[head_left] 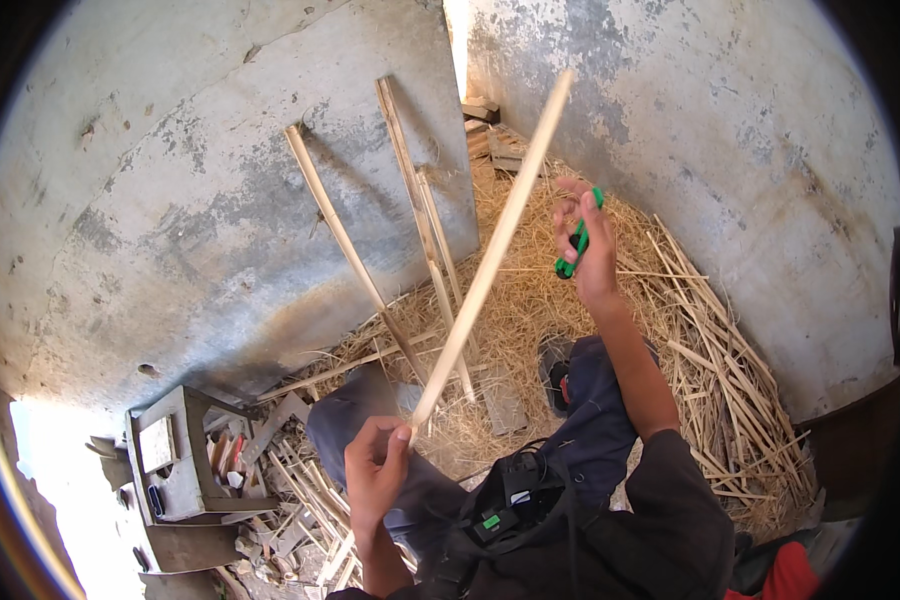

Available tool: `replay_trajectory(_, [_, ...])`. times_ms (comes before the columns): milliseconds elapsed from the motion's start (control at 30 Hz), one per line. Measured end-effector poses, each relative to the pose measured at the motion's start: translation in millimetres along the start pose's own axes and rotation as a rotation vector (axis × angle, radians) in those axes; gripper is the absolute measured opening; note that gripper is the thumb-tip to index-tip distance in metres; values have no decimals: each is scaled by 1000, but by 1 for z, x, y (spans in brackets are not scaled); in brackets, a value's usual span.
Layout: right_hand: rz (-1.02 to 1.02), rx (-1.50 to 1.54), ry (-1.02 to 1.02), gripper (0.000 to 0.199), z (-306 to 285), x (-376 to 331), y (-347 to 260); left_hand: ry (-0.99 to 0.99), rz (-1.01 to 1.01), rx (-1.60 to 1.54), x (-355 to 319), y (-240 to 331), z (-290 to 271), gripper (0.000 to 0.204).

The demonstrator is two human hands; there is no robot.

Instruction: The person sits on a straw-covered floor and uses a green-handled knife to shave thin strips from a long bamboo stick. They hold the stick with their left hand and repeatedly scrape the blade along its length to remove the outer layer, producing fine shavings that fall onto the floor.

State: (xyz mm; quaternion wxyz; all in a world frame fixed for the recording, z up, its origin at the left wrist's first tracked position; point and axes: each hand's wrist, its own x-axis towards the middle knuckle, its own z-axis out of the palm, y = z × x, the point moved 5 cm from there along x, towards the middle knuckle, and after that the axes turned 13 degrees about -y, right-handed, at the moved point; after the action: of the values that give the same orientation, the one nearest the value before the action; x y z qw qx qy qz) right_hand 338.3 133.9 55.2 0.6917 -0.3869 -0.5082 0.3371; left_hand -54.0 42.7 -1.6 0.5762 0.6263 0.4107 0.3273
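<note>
The left hand [375,460] pinches the near end of a long pale wooden strip [489,255] between thumb and fingers — the right hand [595,255], loosely curled, holds a green-and-black tool [584,237] beside it. Beyond, straw [520,320] covers the floor — sticks [345,230] lean on the wall [200,220].

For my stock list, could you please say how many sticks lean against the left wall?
3: left stick; middle stick, reaching highest; right stick, beside it. Others may be hidden.

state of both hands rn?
Left hand: closed, pinching the lower end of the pale strip.
Right hand: closed around the green tool.
</note>
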Motion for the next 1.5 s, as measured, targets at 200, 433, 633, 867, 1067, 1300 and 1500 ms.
replay_trajectory(200, [-238, -365, -360, 49, 53, -38, 27, 166, 113, -57, 26, 15, 27, 13])
replay_trajectory(433, [-472, -707, -634, 35, 104, -76, 4, 220, 184, -118, 41, 42, 45, 16])
replay_trajectory(633, [-515, -705, -618, 36, 107, -78, 4, 237, 241, -150, 45, 44, 47, 19])
replay_trajectory(867, [-530, -733, -586, 34, 108, -77, -1, 244, 251, -110, 43, 45, 47, 16])
replay_trajectory(1067, [-560, -792, -556, 33, 107, -77, -5, 239, 198, -102, 39, 46, 45, 14])
replay_trajectory(1300, [-551, -865, -521, 32, 107, -79, -7, 237, 169, -85, 37, 49, 45, 13])
replay_trajectory(1500, [-575, -913, -490, 33, 108, -79, -10, 218, 183, -42, 38, 43, 41, 14])
